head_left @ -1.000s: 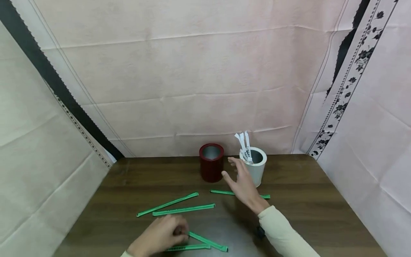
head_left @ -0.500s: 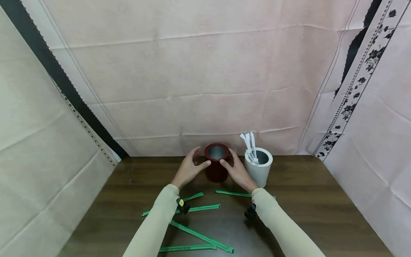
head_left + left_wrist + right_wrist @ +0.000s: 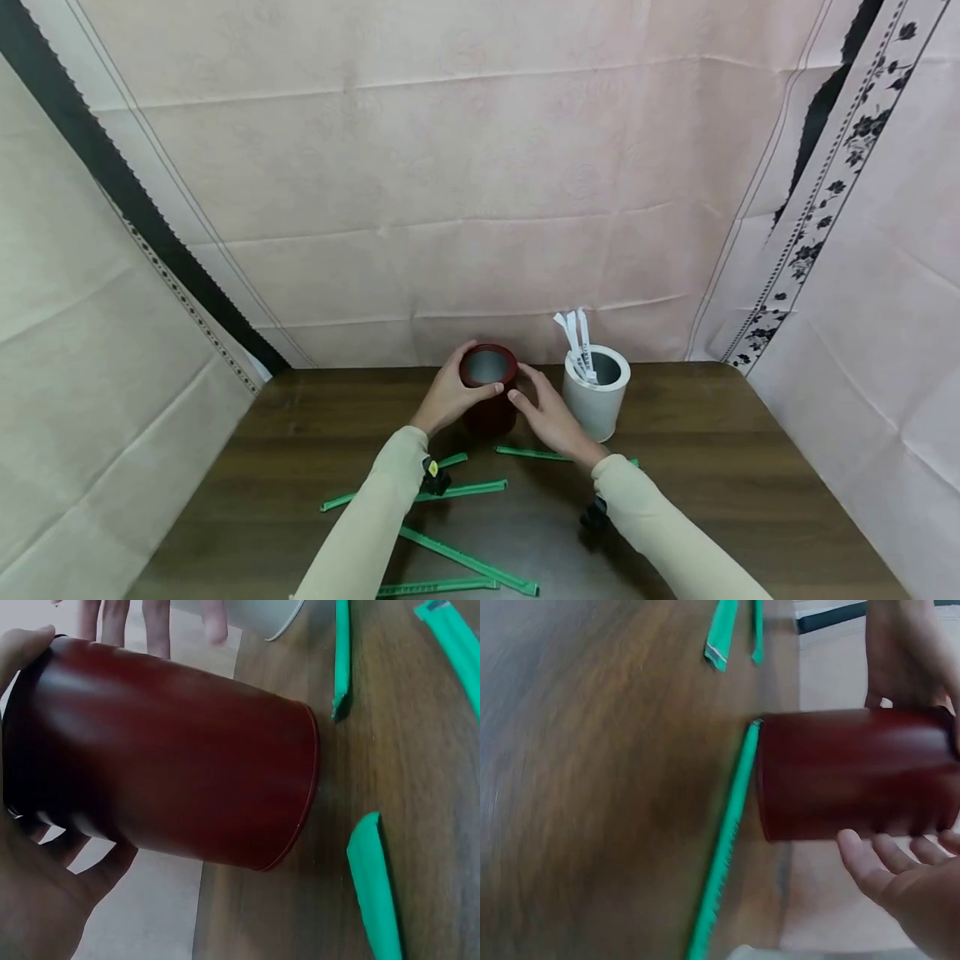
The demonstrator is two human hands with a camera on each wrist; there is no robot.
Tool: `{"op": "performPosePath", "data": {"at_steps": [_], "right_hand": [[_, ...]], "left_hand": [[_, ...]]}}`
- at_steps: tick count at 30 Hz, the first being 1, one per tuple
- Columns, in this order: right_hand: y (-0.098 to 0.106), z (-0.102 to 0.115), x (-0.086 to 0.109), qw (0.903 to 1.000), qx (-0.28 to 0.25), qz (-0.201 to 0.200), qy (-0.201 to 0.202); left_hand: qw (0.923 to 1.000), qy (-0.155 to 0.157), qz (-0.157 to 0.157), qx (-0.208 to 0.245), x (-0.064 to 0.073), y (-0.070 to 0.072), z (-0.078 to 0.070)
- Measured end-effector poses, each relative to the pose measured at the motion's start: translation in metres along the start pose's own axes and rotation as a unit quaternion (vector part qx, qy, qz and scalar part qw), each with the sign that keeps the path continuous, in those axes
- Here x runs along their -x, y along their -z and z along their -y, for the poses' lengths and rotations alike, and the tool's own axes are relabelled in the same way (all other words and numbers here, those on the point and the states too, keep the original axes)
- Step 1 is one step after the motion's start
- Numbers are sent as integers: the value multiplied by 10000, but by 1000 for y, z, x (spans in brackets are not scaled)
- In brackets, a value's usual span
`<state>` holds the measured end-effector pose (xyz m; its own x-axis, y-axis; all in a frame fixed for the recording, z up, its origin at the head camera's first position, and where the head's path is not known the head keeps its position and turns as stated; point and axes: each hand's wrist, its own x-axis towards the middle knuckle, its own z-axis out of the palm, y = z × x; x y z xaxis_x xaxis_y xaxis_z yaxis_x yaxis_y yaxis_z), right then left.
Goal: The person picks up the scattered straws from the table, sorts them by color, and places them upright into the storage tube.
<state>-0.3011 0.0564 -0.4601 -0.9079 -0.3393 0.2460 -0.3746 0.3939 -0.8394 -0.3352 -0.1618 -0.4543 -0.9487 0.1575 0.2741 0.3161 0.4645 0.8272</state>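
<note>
A dark red cylindrical cup (image 3: 491, 419) stands upright at the back middle of the table. My left hand (image 3: 448, 400) grips it from the left, thumb across the near side just under the rim and fingers behind. In the left wrist view the cup's side (image 3: 180, 750) fills much of the picture. On the cup's right is my right hand (image 3: 555, 418), its fingers relaxed and spread, the fingertips right at the wall. The right wrist view has the right hand (image 3: 922, 892) with its fingertips along the cup's side (image 3: 847, 776).
To the right stands a white cup (image 3: 594, 407) with several white paper-wrapped sticks (image 3: 576, 342) in it. Several green-wrapped sticks lie on the brown table (image 3: 712, 467), one of them (image 3: 528, 452) just in front of the cups. Pale cloth (image 3: 480, 192) hangs behind and at both sides.
My left hand has gone from the green sticks near the front to the red cup and now grips it. The right hand has come over beside it. The red cup has shifted slightly left.
</note>
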Motion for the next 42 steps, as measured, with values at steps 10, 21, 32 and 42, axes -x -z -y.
{"op": "performPosePath", "data": {"at_steps": [10, 21, 32, 42], "right_hand": [[29, -9, 39, 9518, 2682, 1363, 602], [24, -50, 68, 8558, 4803, 444, 1871], [42, -18, 65, 8410, 4751, -621, 2514], [53, 113, 23, 9209, 2396, -1456, 2707]], "left_hand": [[10000, -2, 7, 15, 11, 2, 0], [9999, -54, 35, 108, 15, -4, 0], [9997, -144, -88, 196, 13, -1, 2], [9995, -204, -117, 200, 8, -2, 5]]}}
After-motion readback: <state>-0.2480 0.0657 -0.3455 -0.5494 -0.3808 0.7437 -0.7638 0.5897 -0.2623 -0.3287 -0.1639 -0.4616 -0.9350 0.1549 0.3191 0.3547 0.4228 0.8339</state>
